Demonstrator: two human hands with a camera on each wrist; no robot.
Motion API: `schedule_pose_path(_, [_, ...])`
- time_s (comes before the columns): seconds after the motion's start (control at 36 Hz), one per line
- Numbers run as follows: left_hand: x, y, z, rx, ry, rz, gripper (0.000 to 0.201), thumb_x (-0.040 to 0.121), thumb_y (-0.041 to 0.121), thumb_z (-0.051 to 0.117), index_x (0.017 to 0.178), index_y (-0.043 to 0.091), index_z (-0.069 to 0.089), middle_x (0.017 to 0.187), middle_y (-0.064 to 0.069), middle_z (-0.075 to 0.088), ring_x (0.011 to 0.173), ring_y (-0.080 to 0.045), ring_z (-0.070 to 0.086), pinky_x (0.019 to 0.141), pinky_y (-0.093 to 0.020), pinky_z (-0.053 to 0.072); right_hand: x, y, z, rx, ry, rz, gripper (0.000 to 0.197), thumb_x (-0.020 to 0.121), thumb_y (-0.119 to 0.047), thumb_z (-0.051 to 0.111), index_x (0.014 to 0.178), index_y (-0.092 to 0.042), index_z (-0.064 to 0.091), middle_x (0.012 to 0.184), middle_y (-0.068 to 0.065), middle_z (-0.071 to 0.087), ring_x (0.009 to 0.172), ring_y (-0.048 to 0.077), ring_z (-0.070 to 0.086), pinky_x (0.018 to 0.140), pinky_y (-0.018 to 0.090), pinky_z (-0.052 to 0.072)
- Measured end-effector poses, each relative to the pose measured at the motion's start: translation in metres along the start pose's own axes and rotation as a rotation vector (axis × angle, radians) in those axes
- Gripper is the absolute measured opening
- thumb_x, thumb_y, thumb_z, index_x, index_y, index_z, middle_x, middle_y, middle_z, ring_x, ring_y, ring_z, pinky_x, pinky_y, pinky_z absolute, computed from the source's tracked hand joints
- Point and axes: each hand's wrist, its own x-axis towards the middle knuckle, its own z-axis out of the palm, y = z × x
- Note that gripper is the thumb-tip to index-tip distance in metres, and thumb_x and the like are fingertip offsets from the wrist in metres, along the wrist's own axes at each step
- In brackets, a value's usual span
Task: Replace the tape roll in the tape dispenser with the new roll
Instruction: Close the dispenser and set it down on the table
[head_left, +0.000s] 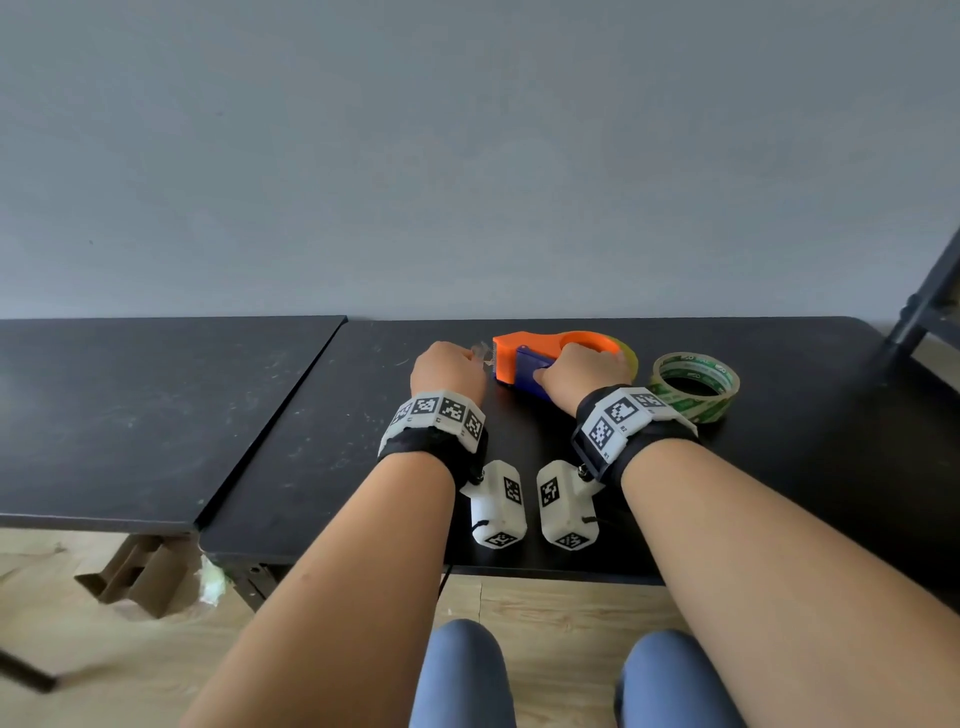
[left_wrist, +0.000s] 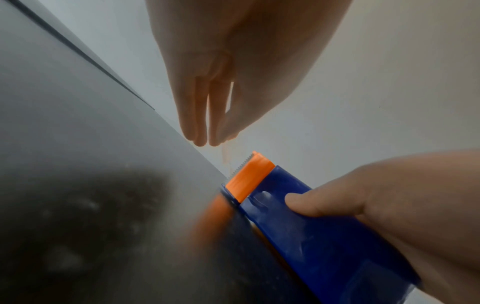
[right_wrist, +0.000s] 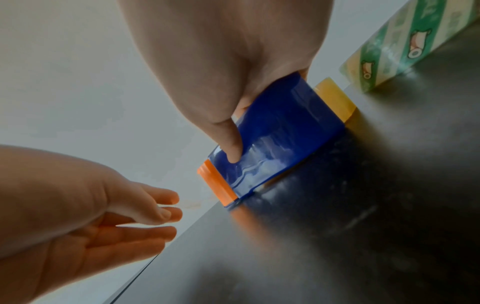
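Note:
An orange and blue tape dispenser (head_left: 511, 361) lies on the black table (head_left: 363, 467) near the wall. My right hand (head_left: 571, 370) grips its blue cover (right_wrist: 280, 131), thumb pressed on the side (left_wrist: 306, 202). The old yellowish roll (right_wrist: 335, 100) sticks out behind the cover. My left hand (head_left: 474, 358) sits just left of the serrated cutter (left_wrist: 242, 166) and pinches the clear tape end (left_wrist: 226, 156) between thumb and fingers (right_wrist: 166, 209). The new green-and-white roll (head_left: 696, 384) lies flat to the right of the dispenser, apart from it.
A second black table (head_left: 156, 405) adjoins on the left with a seam between them. A grey wall (head_left: 467, 156) stands right behind the dispenser. A black stand leg (head_left: 930, 301) rises at the far right. Cardboard (head_left: 135, 577) lies on the floor below.

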Motion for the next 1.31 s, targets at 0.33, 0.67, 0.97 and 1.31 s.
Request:
schedule_pose_path(0.33, [-0.002, -0.003, -0.01, -0.024, -0.013, 0.019, 0.028, 0.095, 0.016, 0.051, 0.07, 0.023, 0.062, 0.085, -0.004, 0.056, 0.08, -0.023, 0.049, 0.074, -0.026, 0.041, 0.0, -0.002, -0.004, -0.004, -0.026, 0.014, 0.036, 0.096, -0.039, 0.047, 0.068, -0.017, 0.043, 0.067, 0.002, 0.047, 0.113, 0.029, 0.059, 0.112, 0.043, 0.033])
schedule_pose_path(0.67, [-0.002, -0.005, -0.012, -0.276, -0.051, -0.084, 0.023, 0.084, 0.003, 0.056, 0.096, 0.014, 0.073, 0.107, -0.015, 0.073, 0.102, -0.035, 0.067, 0.075, -0.03, 0.05, -0.002, 0.006, -0.004, 0.101, 0.079, -0.036, 0.046, 0.082, -0.042, 0.064, 0.117, -0.014, 0.056, 0.104, 0.004, 0.064, 0.115, 0.028, 0.059, 0.112, 0.043, 0.029])
schedule_pose_path(0.97, [-0.016, 0.02, 0.0, -0.304, -0.111, 0.088, 0.015, 0.087, 0.01, 0.059, 0.093, 0.012, 0.073, 0.071, 0.002, 0.06, 0.065, -0.012, 0.052, 0.055, -0.016, 0.039, -0.024, 0.018, -0.023, 0.356, 0.299, -0.242, 0.022, 0.082, -0.046, 0.068, 0.097, -0.032, 0.076, 0.106, -0.002, 0.069, 0.105, 0.022, 0.062, 0.097, 0.037, 0.046])
schedule_pose_path(1.31, [-0.046, 0.07, 0.029, -0.283, -0.238, 0.166, 0.03, 0.092, 0.008, 0.05, 0.113, 0.009, 0.072, 0.083, -0.007, 0.066, 0.062, -0.013, 0.05, 0.059, -0.023, 0.04, -0.04, 0.067, -0.044, 0.342, 0.257, -0.005, 0.026, 0.091, -0.024, 0.05, 0.093, -0.019, 0.076, 0.103, 0.004, 0.072, 0.104, 0.03, 0.062, 0.087, 0.038, 0.045])
